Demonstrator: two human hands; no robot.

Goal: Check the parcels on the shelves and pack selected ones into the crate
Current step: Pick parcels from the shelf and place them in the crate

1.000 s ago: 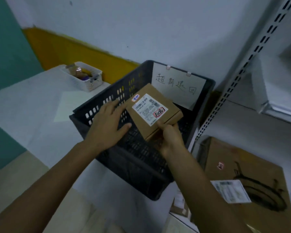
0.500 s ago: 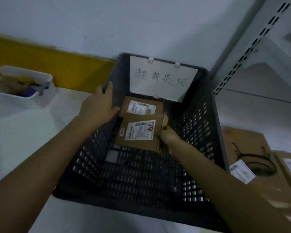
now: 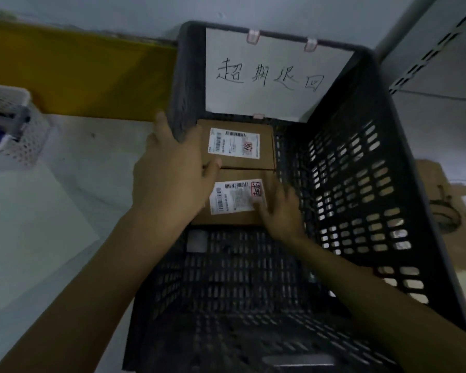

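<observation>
**Item 1, crate** [image 3: 382, 162]: dark, perforated, filling the centre and right of the frame. A handwritten paper sign [image 3: 275, 76] was clipped to its far wall.

**Item 2, nearer parcel** [image 3: 234, 208]: small brown box, label up, at frame centre. 1 second before, it was held above the crate in both hands. Half a second before, it hung tilted from the right hand's pinch, inside the crate. Now it lay flat on the crate floor, its far edge against item 3.

**Item 3, farther parcel** [image 3: 237, 146]: same kind, label up, lying under the sign at the far wall.

**Item 4, right hand** [image 3: 280, 211]: fingers spread and loose, resting on the nearer parcel's right corner and no longer pinching it.

**Item 5, left hand** [image 3: 170, 173]: astride the crate's left wall, fingers outside and thumb inside, apparently holding it steady as before.

**Other:** white basket [image 3: 14, 122] at upper left, shelf upright [image 3: 436, 49] at upper right, large carton [image 3: 447, 211] at the right edge.

**Assessment:** the parcel looked delivered, making 2 packed. The right hand seemed free to lift away and return to the shelves for further checking.
</observation>
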